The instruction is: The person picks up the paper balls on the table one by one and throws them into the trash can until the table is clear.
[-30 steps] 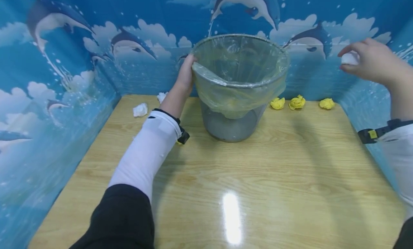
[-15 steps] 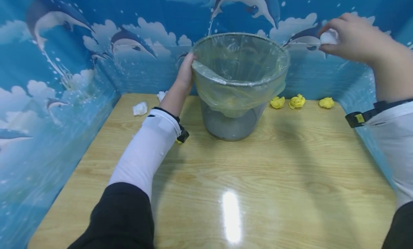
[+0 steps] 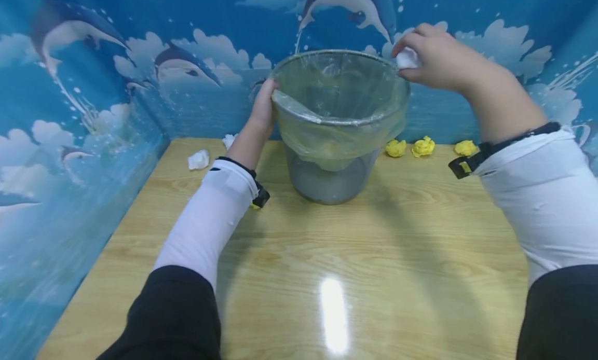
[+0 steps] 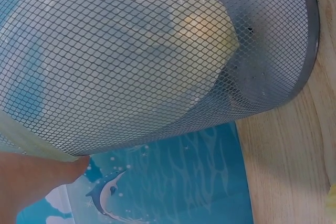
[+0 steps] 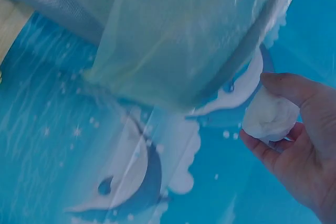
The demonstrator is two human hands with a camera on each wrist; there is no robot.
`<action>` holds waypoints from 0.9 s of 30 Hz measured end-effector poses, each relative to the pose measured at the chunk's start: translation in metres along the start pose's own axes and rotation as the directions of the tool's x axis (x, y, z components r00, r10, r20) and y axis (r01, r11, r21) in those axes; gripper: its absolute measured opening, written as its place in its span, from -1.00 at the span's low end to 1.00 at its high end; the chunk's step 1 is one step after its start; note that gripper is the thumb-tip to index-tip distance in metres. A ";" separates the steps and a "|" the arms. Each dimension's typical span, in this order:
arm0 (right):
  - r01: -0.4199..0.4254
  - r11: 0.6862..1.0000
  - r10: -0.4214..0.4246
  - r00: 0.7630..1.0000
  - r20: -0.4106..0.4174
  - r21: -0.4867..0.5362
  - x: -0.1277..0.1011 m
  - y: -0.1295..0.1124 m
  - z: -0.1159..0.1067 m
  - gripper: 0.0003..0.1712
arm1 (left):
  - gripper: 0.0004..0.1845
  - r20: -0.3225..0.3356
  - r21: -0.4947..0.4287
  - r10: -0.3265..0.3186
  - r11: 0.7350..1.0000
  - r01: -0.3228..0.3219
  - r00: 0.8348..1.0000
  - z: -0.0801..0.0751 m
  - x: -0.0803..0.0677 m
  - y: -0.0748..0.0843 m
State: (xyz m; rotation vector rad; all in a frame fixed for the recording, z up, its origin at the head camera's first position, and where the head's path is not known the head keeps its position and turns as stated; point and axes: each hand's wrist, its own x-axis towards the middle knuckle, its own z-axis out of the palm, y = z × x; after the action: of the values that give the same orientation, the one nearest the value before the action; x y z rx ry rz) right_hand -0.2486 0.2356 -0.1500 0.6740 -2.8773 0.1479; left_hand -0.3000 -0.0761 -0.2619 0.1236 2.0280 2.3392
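Observation:
A grey mesh waste bin [image 3: 327, 181] lined with a clear yellowish bag [image 3: 341, 126] stands at the back middle of the wooden table [image 3: 374, 256]. My left hand [image 3: 262, 108] grips the bin's left rim. My right hand [image 3: 432, 56] holds a white crumpled paper ball [image 3: 406, 59] just over the bin's right rim. The right wrist view shows that paper ball [image 5: 270, 115] pinched in the fingers beside the bag [image 5: 184, 35]. The left wrist view shows the mesh wall [image 4: 147, 56] close up, with a fingertip [image 4: 73, 169] below it.
Three yellow paper balls [image 3: 422, 147] lie along the back wall to the right of the bin. Two white paper balls [image 3: 198, 159] lie at the back left. Blue dolphin-print walls [image 3: 70, 116] close in the table on three sides.
My right hand carried the white paper ball up and to the left, from the far right to just above the bin's right rim. The left hand stayed on the rim.

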 end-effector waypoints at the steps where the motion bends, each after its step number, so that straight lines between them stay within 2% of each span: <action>1: 0.008 1.000 -0.008 1.000 0.000 0.010 0.003 -0.004 0.001 -0.57 | -0.66 -0.005 0.001 0.002 1.000 -0.002 1.000 0.000 0.000 0.000; 14: 0.107 0.990 -0.110 0.994 0.024 0.093 0.033 -0.049 0.017 -0.58 | -0.60 -0.037 0.008 -0.010 1.000 0.011 0.999 0.000 -0.001 0.000; 27: 0.116 0.986 -0.124 0.990 0.063 0.118 0.040 -0.059 0.025 -0.57 | -0.64 -0.031 0.005 0.002 1.000 -0.001 1.000 0.000 -0.003 0.000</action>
State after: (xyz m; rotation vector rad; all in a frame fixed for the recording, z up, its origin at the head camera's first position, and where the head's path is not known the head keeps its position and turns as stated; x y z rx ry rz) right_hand -0.2609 0.1622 -0.1629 0.8890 -2.9022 0.2787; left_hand -0.2973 -0.0766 -0.2620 0.0892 2.0480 2.3524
